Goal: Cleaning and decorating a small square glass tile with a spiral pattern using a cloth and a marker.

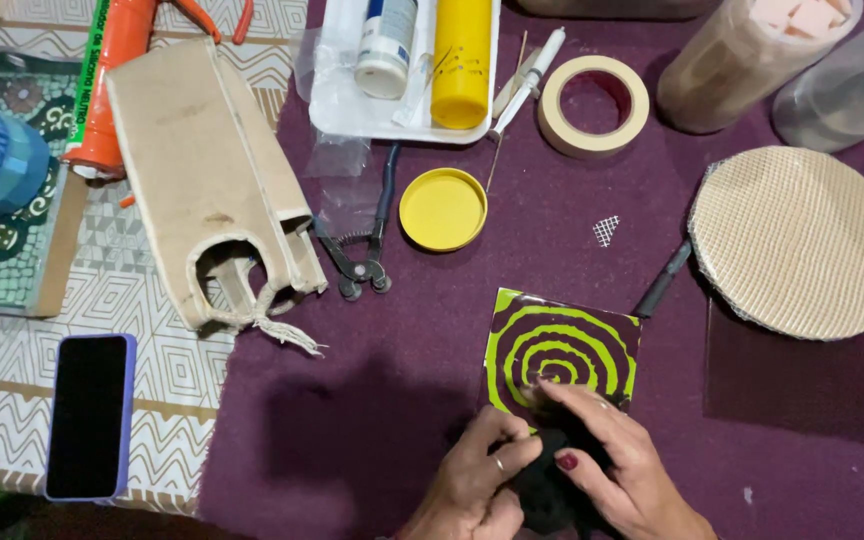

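Note:
A square tile (562, 345) with a lime-green and dark spiral pattern lies on the purple cloth (372, 400) near the front. My right hand (612, 455) rests its fingers on the tile's near edge and presses a dark cloth or sponge (552, 490) against it. My left hand (477, 480), a ring on one finger, grips the same dark piece from the left. Both hands are close together at the bottom of the view.
Black nippers (362, 255), a yellow lid (442, 208), masking tape roll (593, 104), a white tray (352, 110) with a yellow bottle and a syringe, a round woven mat (802, 240), a small mesh scrap (605, 230), a burlap piece (207, 170), a phone (89, 415), an orange caulking gun (112, 80).

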